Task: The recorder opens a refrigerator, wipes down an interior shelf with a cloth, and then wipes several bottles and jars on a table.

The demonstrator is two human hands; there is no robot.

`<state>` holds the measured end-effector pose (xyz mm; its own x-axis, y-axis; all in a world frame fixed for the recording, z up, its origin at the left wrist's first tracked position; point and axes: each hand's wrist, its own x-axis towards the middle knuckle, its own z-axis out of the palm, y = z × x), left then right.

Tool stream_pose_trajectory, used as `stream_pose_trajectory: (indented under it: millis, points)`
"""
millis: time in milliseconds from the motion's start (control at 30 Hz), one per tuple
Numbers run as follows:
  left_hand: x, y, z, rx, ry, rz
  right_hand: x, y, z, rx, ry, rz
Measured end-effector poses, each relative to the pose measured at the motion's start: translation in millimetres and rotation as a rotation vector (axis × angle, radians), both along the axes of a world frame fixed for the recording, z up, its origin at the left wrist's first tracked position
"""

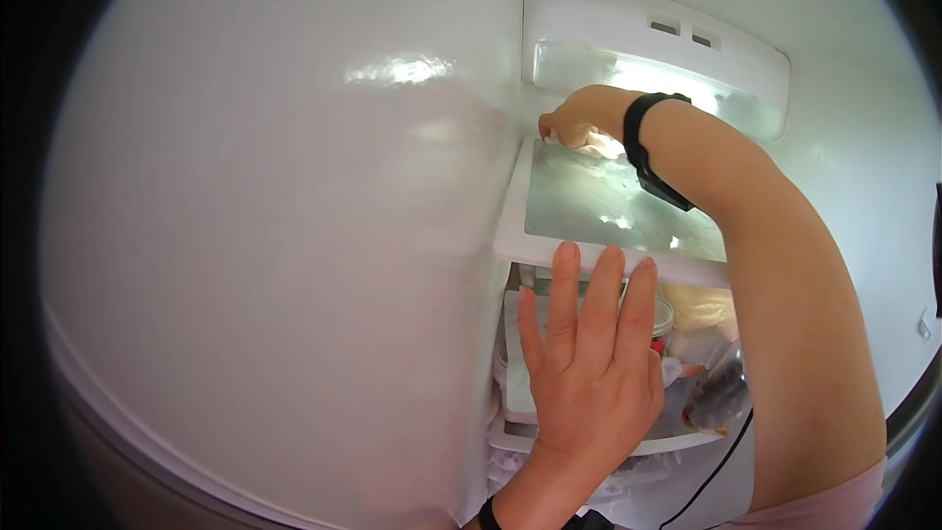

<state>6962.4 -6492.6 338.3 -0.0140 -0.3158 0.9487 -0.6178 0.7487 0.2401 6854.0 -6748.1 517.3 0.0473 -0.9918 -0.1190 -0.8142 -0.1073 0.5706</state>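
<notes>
My right hand is at the back left corner of a glass refrigerator shelf. Its fingers curl over a crumpled white wipe or cloth, partly hidden beneath the palm. The glass looks wet or smeared and reflects bright spots. My left hand has its fingers apart, and the fingertips rest on the shelf's white front rim. Nothing is held in it. A black band with a dark device circles my right wrist, and that forearm covers the shelf's right end.
A lit lamp cover spans the back wall above the shelf. The smooth white side wall stands close on the left. Below are a lidded jar, a yellowish bag and a dark bagged item. A black cable hangs lower right.
</notes>
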Motion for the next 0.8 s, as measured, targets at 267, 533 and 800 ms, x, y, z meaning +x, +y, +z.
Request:
stream_pose_trajectory:
  millis: [267, 533, 800]
  points:
    - [-3, 6, 3, 0.018, -0.014, -0.021, 14, 96, 33, 0.393, -0.445, -0.134]
    - [-2, 6, 2, 0.032, -0.010, -0.011, 31, 248, 49, 0.346, -0.626, 0.598]
    - [1, -8, -12, -0.017, 0.011, 0.096, 42, 307, -11, 1.219, -0.691, 0.822]
